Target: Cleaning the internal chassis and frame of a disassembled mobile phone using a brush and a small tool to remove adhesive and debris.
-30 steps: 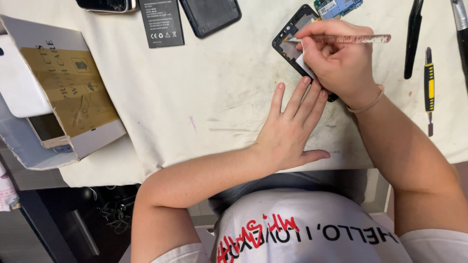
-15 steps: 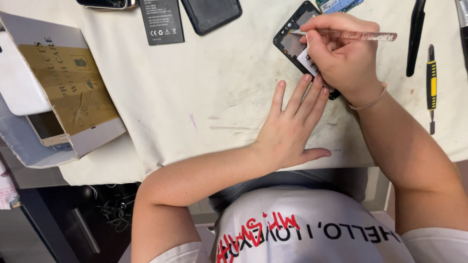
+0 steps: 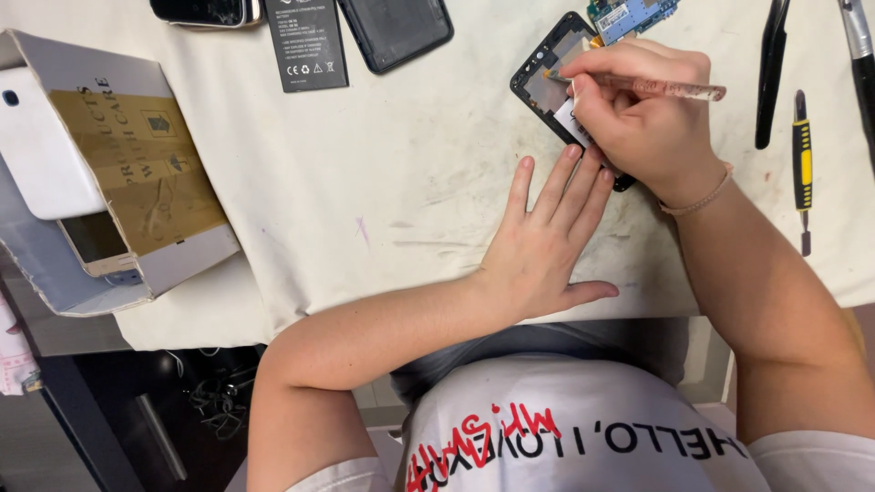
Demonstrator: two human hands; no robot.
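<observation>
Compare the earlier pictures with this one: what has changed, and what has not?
The right hand nudged its pinkish tool slightly within the open phone frame. Nothing taken up or released. The left hand stayed flat on the cloth.

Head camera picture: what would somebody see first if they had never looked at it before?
First, near the top right, the right hand pokes a thin see-through stick into an opened phone frame. The left hand lies flat on the stained white cloth, its fingertips by the frame. On the far left sits a cardboard box with a white phone and a gold one.
</observation>
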